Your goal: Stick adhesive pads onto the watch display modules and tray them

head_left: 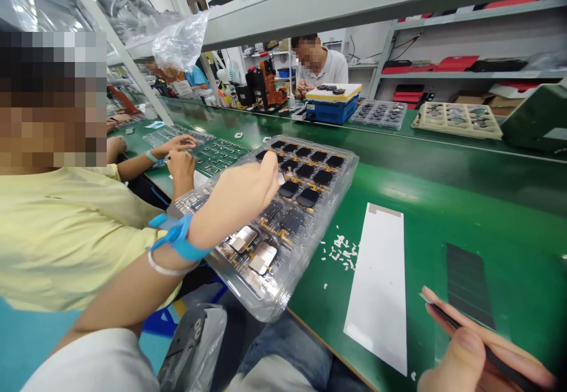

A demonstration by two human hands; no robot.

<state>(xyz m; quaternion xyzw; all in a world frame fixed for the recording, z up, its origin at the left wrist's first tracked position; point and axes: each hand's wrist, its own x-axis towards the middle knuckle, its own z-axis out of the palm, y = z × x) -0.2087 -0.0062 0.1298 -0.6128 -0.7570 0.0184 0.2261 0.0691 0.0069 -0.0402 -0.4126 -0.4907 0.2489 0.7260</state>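
Note:
My left hand [248, 188], with a blue band on its wrist, is over a clear plastic tray [305, 247]. Its fingers are pinched together, and a small pale bit shows at their tips; I cannot make out what it is. Rows of dark square screen modules [309, 197] with orange flex cables sit in the tray's pockets. Closer to me, two silver-backed modules [264, 258] lie face up. My right hand [469, 350], at the lower right, grips black tweezers [452, 321] whose tips point left toward a long white strip [376, 286] on the green table.
Small white scraps [343, 253] are scattered beside the strip. A dark film sheet [469, 286] lies at right. On my left, a co-worker in a yellow shirt [75, 232] handles green circuit boards [219, 153]. Across the bench are a blue box [332, 111] and a cream tray [458, 129].

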